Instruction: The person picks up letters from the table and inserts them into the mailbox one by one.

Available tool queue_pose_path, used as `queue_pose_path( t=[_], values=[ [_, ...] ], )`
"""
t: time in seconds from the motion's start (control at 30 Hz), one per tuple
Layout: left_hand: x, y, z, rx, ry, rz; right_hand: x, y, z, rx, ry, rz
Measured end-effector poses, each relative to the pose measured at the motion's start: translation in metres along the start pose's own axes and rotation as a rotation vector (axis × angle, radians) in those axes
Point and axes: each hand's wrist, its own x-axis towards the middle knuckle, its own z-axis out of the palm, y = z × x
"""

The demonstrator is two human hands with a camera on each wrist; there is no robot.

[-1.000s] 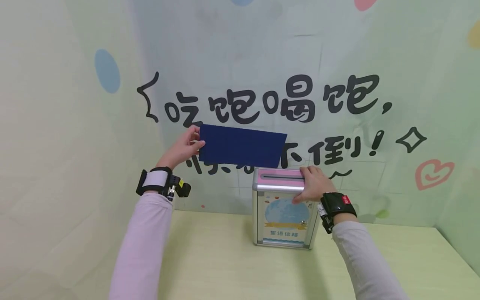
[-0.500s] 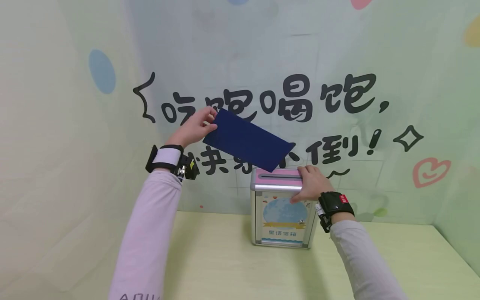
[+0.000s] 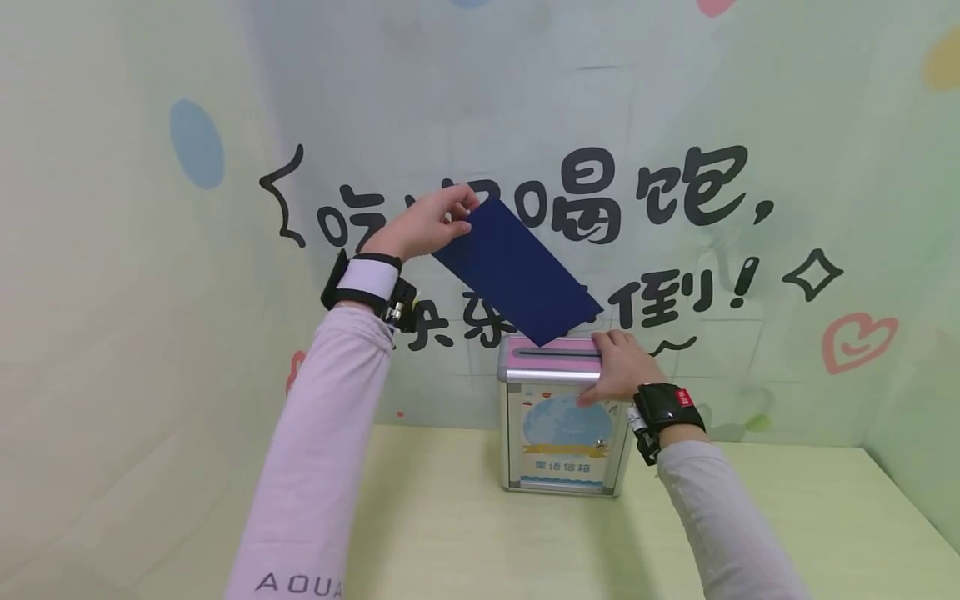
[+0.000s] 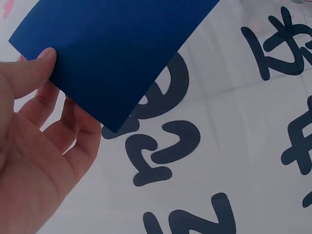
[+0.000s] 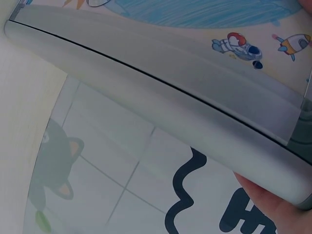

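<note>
In the head view my left hand point(image 3: 427, 223) pinches a plain dark blue envelope point(image 3: 525, 271) by its upper left end. The envelope slants down to the right. Its lowest corner appears just over the slot point(image 3: 551, 353) in the pink top of a metal-framed letter box point(image 3: 562, 437); whether they touch I cannot tell. From the left wrist, the thumb lies on the near face of the envelope point(image 4: 112, 53), fingers behind. My right hand point(image 3: 624, 367) grips the box's upper right corner, thumb on the front. The right wrist view shows the box's silver side frame point(image 5: 161, 97).
The box stands upright on a pale table point(image 3: 450, 533), close to the back wall point(image 3: 517, 100), which bears large dark lettering. A small keyhole lock point(image 3: 602, 444) sits on the box's front. Another wall point(image 3: 112, 333) runs along the left.
My left hand has moved up and to the right, tipping the envelope from nearly level to a steep slant, its lower corner above the slot. My right hand keeps its grip on the box.
</note>
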Motion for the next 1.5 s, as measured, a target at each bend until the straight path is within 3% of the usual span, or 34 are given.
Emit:
queue_pose_path(
  t=[0.47, 1.07, 1.27, 1.5],
  values=[
    [0.005, 0.021, -0.004, -0.017, -0.065, 0.047, 0.002, 0.0, -0.003, -0.007, -0.017, 0.005],
    [0.009, 0.022, -0.002, 0.017, -0.042, 0.043, -0.001, -0.004, -0.005, -0.003, -0.014, 0.007],
    [0.011, 0.023, 0.006, 0.093, -0.037, 0.046, -0.003, -0.006, -0.008, -0.005, -0.028, 0.017],
    [0.018, 0.035, 0.017, 0.178, -0.106, 0.062, -0.005, -0.008, -0.009, 0.009, -0.043, 0.025]
  ],
)
